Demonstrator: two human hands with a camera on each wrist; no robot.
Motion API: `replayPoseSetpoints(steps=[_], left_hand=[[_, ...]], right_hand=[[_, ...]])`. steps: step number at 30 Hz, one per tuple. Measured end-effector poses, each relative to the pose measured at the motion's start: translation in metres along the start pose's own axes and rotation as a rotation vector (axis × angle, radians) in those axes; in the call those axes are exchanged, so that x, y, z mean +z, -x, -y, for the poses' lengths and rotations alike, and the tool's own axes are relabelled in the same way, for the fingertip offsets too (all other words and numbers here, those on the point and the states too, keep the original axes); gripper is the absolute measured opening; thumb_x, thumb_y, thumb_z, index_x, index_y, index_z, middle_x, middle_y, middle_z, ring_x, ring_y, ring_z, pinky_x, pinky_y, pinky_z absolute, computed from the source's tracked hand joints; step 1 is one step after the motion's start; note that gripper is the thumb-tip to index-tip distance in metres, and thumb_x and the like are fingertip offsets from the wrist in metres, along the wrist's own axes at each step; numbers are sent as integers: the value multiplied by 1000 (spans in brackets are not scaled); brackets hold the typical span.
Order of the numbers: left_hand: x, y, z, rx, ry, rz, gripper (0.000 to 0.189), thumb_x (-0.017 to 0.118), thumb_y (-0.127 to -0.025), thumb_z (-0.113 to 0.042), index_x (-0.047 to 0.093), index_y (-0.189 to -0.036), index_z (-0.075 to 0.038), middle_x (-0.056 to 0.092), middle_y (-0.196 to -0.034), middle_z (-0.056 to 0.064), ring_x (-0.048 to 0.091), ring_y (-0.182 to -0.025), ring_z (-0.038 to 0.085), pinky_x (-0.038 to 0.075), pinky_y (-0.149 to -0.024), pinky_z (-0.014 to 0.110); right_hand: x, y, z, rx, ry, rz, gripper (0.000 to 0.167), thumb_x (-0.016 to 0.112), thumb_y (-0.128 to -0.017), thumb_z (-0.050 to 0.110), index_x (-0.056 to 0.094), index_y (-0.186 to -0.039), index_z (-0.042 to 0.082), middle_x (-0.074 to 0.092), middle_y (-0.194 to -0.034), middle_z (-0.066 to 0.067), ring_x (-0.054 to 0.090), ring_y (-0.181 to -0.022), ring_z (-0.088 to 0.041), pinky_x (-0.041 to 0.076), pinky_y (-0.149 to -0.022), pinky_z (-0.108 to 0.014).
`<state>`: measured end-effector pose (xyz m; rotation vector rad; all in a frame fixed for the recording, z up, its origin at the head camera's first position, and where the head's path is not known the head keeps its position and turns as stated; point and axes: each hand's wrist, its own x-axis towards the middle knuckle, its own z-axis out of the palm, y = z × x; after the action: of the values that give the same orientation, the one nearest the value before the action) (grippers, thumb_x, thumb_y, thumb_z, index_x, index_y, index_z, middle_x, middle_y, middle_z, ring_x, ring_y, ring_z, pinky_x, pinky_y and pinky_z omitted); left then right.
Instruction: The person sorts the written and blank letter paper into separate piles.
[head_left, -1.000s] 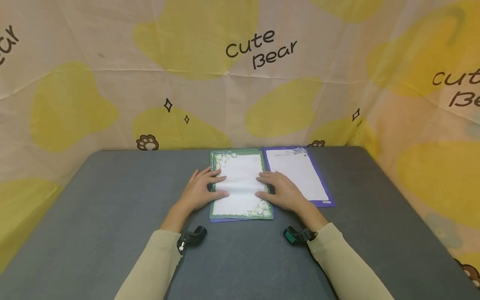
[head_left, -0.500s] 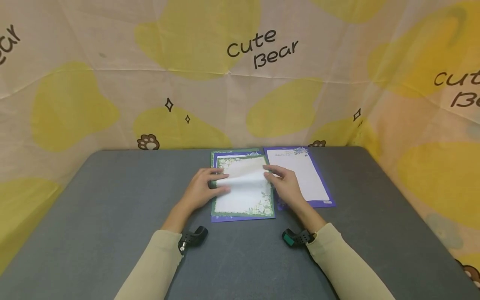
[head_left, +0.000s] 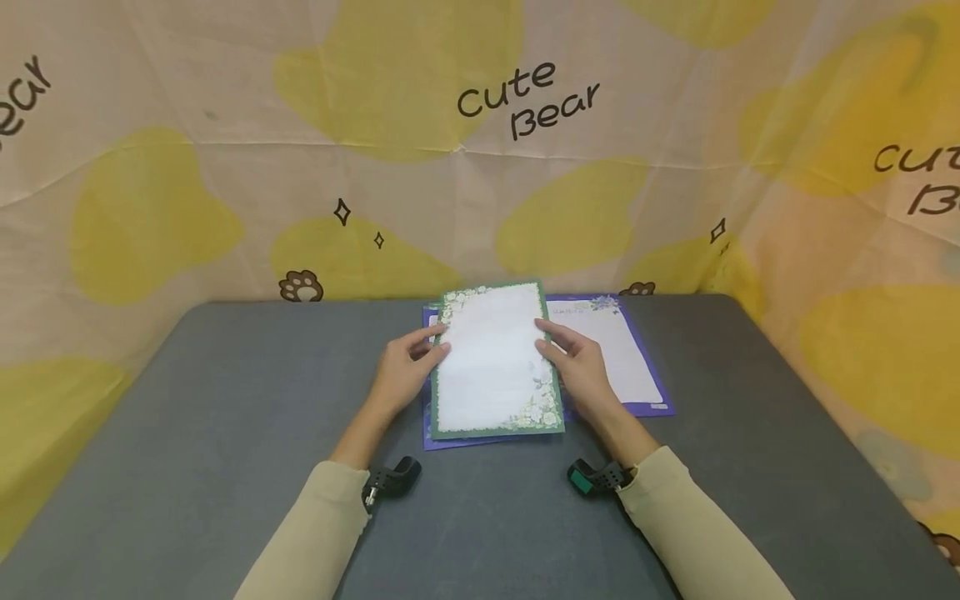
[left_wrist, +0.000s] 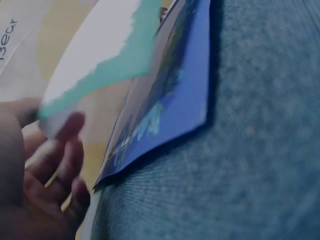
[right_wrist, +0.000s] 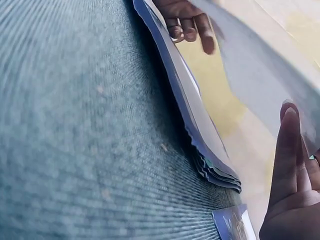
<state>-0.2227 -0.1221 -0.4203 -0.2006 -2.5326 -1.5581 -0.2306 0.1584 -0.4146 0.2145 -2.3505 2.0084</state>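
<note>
A white sheet of stationery paper (head_left: 487, 367) with a green, flower-printed border is held up over the stack, nearly flat. My left hand (head_left: 399, 375) pinches its left edge between thumb and fingers. On the opposite edge, my right hand (head_left: 588, 375) pinches it the same way. Underneath lies a stack of bordered paper (head_left: 450, 444), mostly hidden, with a purple sheet on top. The right wrist view shows several layered edges in that stack (right_wrist: 220, 175), and a gap between it and the raised sheet (right_wrist: 255, 80).
Just right of the stack, a purple-bordered sheet (head_left: 618, 358) lies on the grey table (head_left: 225, 433), partly behind the right hand. A yellow-patterned cloth (head_left: 420, 192) hangs along the table's far edge. Black bands (head_left: 393, 477) circle both wrists.
Both hands have gone from resting on the stack's sides to pinching the top green-bordered sheet. It has come up off the stack, uncovering purple paper below.
</note>
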Motion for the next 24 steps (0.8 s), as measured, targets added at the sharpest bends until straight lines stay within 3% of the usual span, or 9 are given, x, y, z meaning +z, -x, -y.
replayPoseSetpoints(steps=[3,5,7,10,13,15,19,22,24], left_hand=[[1,0,-3,18,95,8,31,71,-96,-24,73,-125,-14,69,-93,10,47,-65,10,39,-58,22],[0,0,-5,19,132,5,29,73,-94,-19,75,-122,-11,59,-80,9,38,-58,10,33,-52,22],[-1,0,-7,19,144,3,29,74,-93,-17,75,-121,-10,53,-75,10,38,-59,9,33,-52,21],[-4,1,-9,30,130,8,32,77,-90,-14,74,-122,-9,66,-94,11,43,-64,11,36,-55,20],[-7,3,-11,41,109,9,36,78,-89,-12,73,-124,-8,69,-124,11,48,-70,12,39,-58,19],[-9,4,-13,45,100,10,37,79,-88,-11,73,-125,-7,66,-132,13,51,-72,12,41,-58,19],[-15,6,-19,48,68,15,39,78,-89,-11,72,-127,-7,65,-134,13,52,-70,12,41,-57,19],[-26,7,-22,48,25,19,38,77,-90,-12,71,-128,-8,65,-134,13,49,-67,13,38,-55,21],[-37,9,-22,48,-8,11,38,76,-90,-12,71,-128,-7,65,-133,13,48,-65,12,38,-54,21]], right_hand=[[-1,1,1,5,10,6,42,65,-100,18,60,-140,9,55,-151,-6,38,-151,-21,35,-122,-40],[-1,2,3,12,21,12,43,67,-98,18,61,-140,10,56,-151,-5,49,-144,-21,43,-117,-37],[-1,2,5,15,41,17,44,69,-97,17,61,-140,11,56,-151,-4,62,-130,-18,51,-107,-30],[0,3,7,19,81,17,46,71,-95,15,62,-139,13,56,-151,-4,75,-90,-10,58,-82,-18],[2,4,10,12,131,0,45,72,-93,13,64,-137,13,58,-148,-6,57,-55,-3,47,-56,-14],[5,5,13,16,161,-22,44,72,-93,13,65,-136,13,59,-147,-7,50,-49,-4,42,-51,-17],[12,7,21,34,225,-57,44,73,-91,12,67,-134,12,60,-146,-10,57,-54,-6,45,-53,-18],[18,7,27,9,274,-42,44,74,-90,10,68,-133,12,73,-102,-19,47,-47,-8,39,-46,-20],[25,6,32,-23,282,-5,44,74,-89,9,68,-133,11,72,-92,-17,43,-45,-8,36,-43,-20]])
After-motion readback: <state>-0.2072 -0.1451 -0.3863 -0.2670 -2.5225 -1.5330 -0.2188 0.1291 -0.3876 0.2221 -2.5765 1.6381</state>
